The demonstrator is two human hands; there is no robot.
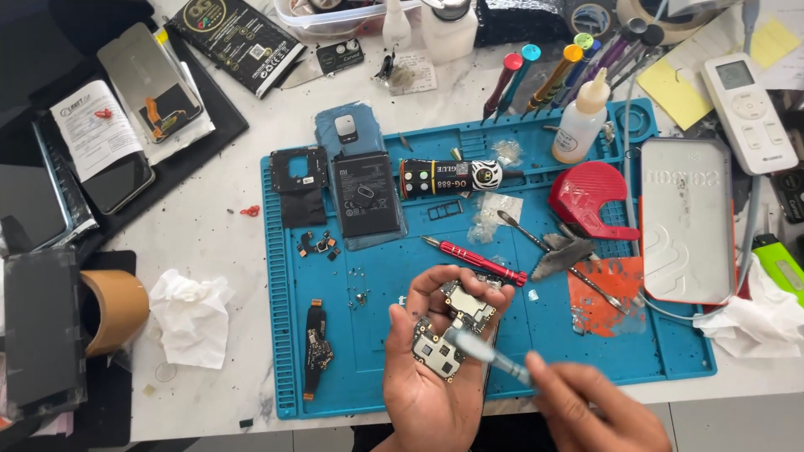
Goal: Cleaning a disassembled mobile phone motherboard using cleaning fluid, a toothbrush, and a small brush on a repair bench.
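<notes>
left hand (431,377) palm-up, clamped on a circuit board (452,326); right hand (599,410) grips what looks like a blurred brush (490,356)

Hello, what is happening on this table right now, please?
A person is working over a blue repair mat on a white table. The left hand holds a small phone circuit board in its grip. The right hand holds a thin, blurred tool, its tip on the board. On the mat lie an opened phone, a red screwdriver, a glue tube and a flex cable. A crumpled tissue lies beside the mat.
</notes>
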